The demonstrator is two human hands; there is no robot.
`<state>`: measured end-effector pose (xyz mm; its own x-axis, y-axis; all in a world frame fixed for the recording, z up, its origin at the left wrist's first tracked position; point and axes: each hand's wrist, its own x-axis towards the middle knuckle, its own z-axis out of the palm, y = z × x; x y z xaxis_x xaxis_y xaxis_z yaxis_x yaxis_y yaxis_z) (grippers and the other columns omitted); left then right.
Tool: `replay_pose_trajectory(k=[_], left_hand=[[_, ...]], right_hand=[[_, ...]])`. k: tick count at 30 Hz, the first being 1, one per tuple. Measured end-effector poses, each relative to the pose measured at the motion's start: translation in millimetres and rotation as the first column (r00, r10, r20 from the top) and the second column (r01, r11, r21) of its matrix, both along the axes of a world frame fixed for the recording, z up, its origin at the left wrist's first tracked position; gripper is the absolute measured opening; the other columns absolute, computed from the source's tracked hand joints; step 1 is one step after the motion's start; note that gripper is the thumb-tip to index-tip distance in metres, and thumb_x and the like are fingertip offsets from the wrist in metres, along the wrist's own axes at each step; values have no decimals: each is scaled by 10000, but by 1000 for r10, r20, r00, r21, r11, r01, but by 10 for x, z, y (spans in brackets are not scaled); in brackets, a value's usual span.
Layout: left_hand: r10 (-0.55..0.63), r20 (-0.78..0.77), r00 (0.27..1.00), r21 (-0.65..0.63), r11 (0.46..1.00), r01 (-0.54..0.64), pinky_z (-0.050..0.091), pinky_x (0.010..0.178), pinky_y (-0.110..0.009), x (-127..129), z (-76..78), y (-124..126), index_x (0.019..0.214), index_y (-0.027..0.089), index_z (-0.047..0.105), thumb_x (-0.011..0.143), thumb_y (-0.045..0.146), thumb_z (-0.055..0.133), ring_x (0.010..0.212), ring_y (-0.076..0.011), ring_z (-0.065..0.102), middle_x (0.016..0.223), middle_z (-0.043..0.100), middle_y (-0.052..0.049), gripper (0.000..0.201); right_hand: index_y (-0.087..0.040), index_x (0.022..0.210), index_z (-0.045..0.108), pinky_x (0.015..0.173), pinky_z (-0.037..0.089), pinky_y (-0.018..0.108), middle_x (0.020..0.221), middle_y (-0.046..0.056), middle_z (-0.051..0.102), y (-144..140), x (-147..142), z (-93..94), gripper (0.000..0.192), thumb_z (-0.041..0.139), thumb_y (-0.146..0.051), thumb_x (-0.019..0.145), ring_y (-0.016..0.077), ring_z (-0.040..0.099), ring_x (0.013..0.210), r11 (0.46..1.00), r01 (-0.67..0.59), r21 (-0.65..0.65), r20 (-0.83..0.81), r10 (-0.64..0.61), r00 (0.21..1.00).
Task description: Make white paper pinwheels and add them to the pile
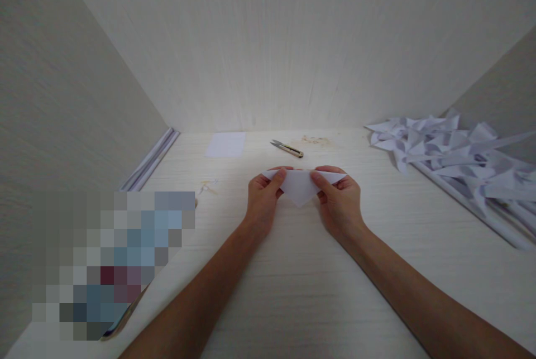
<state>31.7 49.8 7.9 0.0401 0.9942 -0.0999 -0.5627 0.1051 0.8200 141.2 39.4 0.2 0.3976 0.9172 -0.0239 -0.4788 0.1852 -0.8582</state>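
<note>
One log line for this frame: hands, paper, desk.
left hand: pinching folded paper | right hand: pinching it | snips: behind | folded pile: right

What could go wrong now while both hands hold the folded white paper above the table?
1. The left hand and right hand pinch the folded paper only at its upper corners, so the fold may slip crooked.
2. The snips lie just beyond the hands; a forward reach could knock them.
</note>
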Motion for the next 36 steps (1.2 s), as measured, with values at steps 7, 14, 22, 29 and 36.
replay_pose_trajectory(k=[7,14,22,29,36], left_hand=[[-21,40,999,-2,1000,21,466,663,-294,-29,7,11,641,125,648,610,416,642,659,-167,617,639,666,-69,292],[-21,20,1000,-17,1000,21,460,658,-289,-23,-13,10,677,126,661,627,406,630,657,-157,610,650,669,-66,286],[-27,-33,999,5,1000,27,459,716,-308,-14,-12,-5,684,132,671,548,273,714,672,-148,607,676,685,-61,201],[-13,-23,1000,14,1000,13,466,706,-293,-28,-22,3,682,128,672,552,277,716,669,-144,611,667,686,-58,202],[-2,-29,1000,20,1000,2,459,705,-298,-31,-32,7,692,127,673,573,276,706,673,-146,607,680,684,-63,194]], right_hand=[[-162,627,613,482,409,201,543,-39,606,1,3,-1,191,747,-183,493,73,531,502,1000,8,2,12,-8,1000],[-165,623,608,490,421,218,542,-40,605,-1,1,8,190,745,-182,493,81,535,498,1000,21,-2,19,-21,1000],[-159,603,630,496,427,227,533,-22,626,-5,-5,9,158,744,-187,496,92,548,499,1000,-9,-18,-5,9,1000],[-156,582,632,477,421,222,505,-26,612,3,-3,19,147,740,-212,500,87,531,476,1000,-14,-27,-25,14,1000],[-142,603,632,521,439,246,559,-7,619,16,0,7,201,731,-299,528,100,547,531,999,-11,-34,-21,10,1000]])
